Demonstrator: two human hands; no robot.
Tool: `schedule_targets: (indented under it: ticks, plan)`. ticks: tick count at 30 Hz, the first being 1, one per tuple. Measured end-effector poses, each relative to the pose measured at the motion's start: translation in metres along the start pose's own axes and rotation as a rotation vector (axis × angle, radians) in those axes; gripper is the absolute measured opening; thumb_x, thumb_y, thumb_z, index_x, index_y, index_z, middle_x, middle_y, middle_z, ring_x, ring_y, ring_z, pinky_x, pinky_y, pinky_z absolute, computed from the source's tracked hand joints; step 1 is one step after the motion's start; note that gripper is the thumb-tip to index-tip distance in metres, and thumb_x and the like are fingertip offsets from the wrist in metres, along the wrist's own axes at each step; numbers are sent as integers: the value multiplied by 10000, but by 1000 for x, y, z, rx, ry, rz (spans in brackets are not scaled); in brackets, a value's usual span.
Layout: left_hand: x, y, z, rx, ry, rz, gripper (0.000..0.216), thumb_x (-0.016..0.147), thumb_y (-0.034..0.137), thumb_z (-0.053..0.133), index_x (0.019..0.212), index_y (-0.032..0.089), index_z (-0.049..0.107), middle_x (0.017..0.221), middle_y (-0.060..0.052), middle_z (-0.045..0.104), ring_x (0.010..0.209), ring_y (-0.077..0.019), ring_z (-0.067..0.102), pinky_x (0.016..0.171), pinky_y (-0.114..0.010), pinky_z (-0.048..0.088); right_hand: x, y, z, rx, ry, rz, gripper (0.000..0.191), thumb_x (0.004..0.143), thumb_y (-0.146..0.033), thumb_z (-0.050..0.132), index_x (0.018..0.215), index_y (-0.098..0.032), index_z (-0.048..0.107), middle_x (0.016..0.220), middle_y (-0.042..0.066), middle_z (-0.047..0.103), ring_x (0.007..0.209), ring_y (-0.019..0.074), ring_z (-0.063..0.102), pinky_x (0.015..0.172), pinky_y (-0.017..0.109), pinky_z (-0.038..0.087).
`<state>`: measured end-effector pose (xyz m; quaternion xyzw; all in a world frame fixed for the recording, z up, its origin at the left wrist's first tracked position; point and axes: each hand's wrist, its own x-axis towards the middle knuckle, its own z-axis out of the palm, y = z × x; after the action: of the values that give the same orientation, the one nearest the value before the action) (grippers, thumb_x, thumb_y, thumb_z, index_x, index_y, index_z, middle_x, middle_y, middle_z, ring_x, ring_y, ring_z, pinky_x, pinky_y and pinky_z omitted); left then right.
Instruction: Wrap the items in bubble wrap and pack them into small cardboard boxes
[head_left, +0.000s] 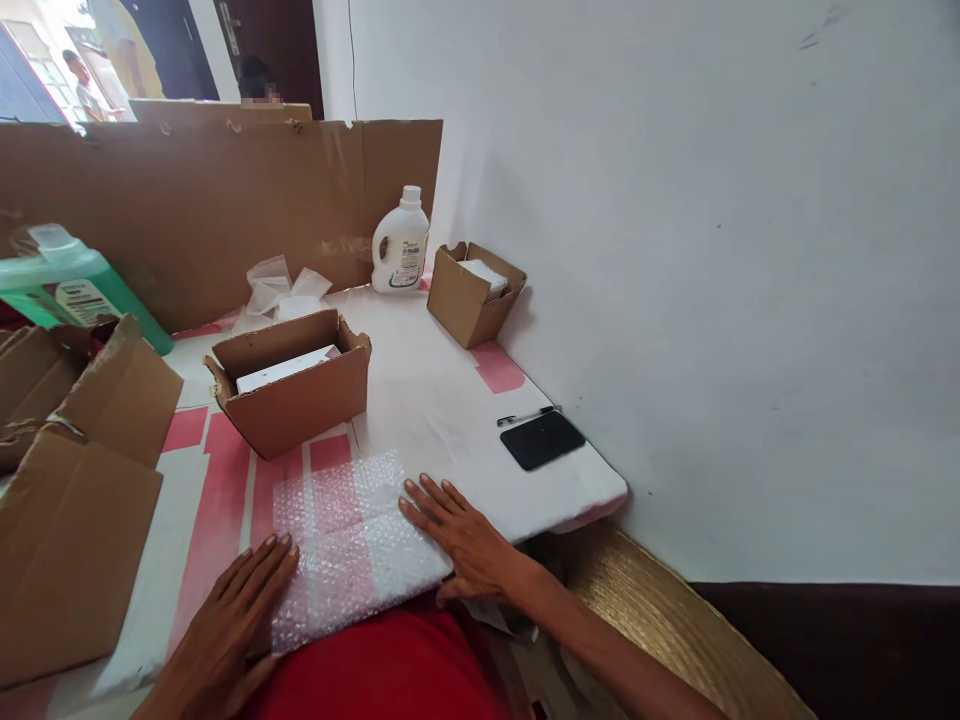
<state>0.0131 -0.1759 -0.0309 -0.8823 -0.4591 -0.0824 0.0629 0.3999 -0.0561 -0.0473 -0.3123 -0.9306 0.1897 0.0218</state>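
A sheet of clear bubble wrap (346, 540) lies flat at the near edge of the white and pink table (442, 400). My left hand (232, 620) rests flat on the wrap's left edge, fingers stretched out. My right hand (457, 535) lies flat on its right edge, fingers spread. Neither hand holds anything. Just behind the wrap stands an open cardboard box (292, 385) with a white box inside it.
A smaller open carton (474, 292) and a white plastic jug (400, 245) stand at the back by the wall. A black phone (541, 440) and a pen (529, 415) lie at the right. Cardboard flaps (75, 500) and a green bottle (71, 285) crowd the left. A cardboard screen (210, 200) stands behind.
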Motion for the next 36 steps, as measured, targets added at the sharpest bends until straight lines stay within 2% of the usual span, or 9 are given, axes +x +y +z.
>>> schedule_targets:
  ticks: [5, 11, 16, 20, 24, 27, 29, 32, 36]
  plan:
    - [-8, -8, 18, -1, 120, 11, 886, 748, 87, 474, 1595, 249, 273, 1513, -64, 544, 1373, -239, 534, 1121, -358, 422, -6, 4, 11, -96, 63, -23, 964, 851, -475, 718, 1630, -241, 200, 1695, 87, 181, 1568, 339, 105, 1257, 526, 93]
    - [-13, -12, 20, -110, 127, -28, 715, 841, 150, 505, 1533, 293, 402, 1460, -74, 597, 1318, -248, 588, 1051, -366, 501, -10, 2, 10, -63, 126, -37, 836, 924, -631, 574, 1613, -274, 263, 1680, 85, 237, 1550, 347, 186, 1239, 543, 154]
    - [-9, -14, 15, -169, 167, -61, 589, 888, 189, 529, 1462, 318, 504, 1408, -50, 641, 1276, -223, 616, 1009, -348, 542, -4, 1, 11, -35, 170, 11, 569, 975, -441, 565, 1508, -259, 482, 1605, 94, 416, 1491, 349, 332, 1190, 546, 277]
    - [-6, -15, 17, -256, 224, -149, 482, 901, 180, 544, 1348, 346, 612, 1326, -36, 692, 1204, -209, 664, 969, -329, 565, 5, -1, 20, 72, 380, 18, 371, 964, -257, 533, 1308, -208, 662, 1416, 115, 620, 1351, 305, 504, 1105, 490, 401]
    - [3, -13, 14, -420, 276, -272, 337, 918, 189, 532, 1177, 321, 701, 1169, -26, 748, 1073, -184, 716, 894, -299, 593, 12, -12, 29, 273, 608, 131, 222, 958, -240, 541, 1035, -245, 749, 1247, 70, 711, 1208, 274, 596, 1044, 486, 450]
    - [10, -11, 8, -522, 287, -361, 247, 925, 227, 538, 1075, 288, 724, 1017, -15, 763, 946, -167, 735, 826, -266, 604, 18, -25, 31, 378, 692, 275, 181, 923, -208, 567, 919, -253, 743, 1184, 56, 732, 1180, 275, 605, 1048, 493, 440]
    - [12, -11, 6, -562, 285, -406, 212, 919, 267, 546, 1022, 272, 731, 971, -16, 760, 902, -172, 734, 789, -260, 605, 21, -33, 30, 405, 721, 332, 204, 881, -189, 592, 1010, -255, 735, 1218, 64, 718, 1198, 280, 596, 1065, 496, 422]
    - [11, -12, 7, -580, 273, -443, 219, 905, 314, 538, 989, 266, 734, 959, -23, 760, 891, -190, 726, 786, -280, 600, 22, -41, 30, 428, 747, 334, 308, 855, -202, 629, 1145, -266, 710, 1293, 66, 684, 1243, 283, 574, 1106, 498, 379]
    - [9, -11, 11, -539, 253, -418, 263, 890, 383, 536, 997, 253, 738, 970, -37, 755, 895, -208, 711, 788, -300, 586, 17, -44, 30, 516, 775, 313, 176, 902, -209, 597, 965, -275, 747, 1272, 41, 695, 1259, 264, 554, 1091, 467, 391]
